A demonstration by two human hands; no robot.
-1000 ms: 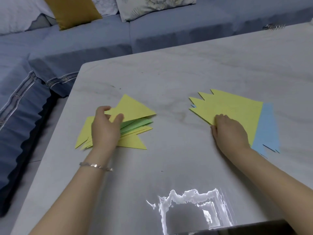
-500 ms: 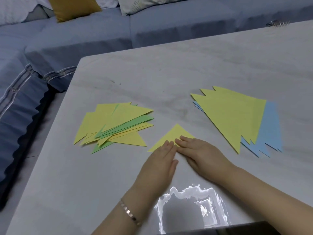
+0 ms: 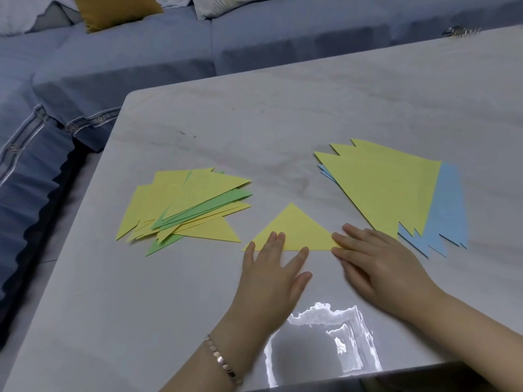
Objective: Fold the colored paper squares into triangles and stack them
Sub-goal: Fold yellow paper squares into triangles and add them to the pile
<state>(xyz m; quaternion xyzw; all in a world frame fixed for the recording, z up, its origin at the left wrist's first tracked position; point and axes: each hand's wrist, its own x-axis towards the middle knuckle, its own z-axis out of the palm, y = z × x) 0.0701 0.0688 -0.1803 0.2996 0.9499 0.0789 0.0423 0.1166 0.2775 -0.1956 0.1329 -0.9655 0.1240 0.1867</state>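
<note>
Grey table: your left hand and right hand lie flat, fingers straight, pressing the yellow triangle along its bottom edge; folded stack left, paper squares right.

The paper triangles look matt and smooth; the marble-patterned counter is glossy, the sofa soft cloth, the bracelet shiny metal.

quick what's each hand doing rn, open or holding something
Left hand: open, straight fingers pressing the near edge of the folded yellow triangle.
Right hand: open, fingertips flat on the triangle's right corner.
</note>
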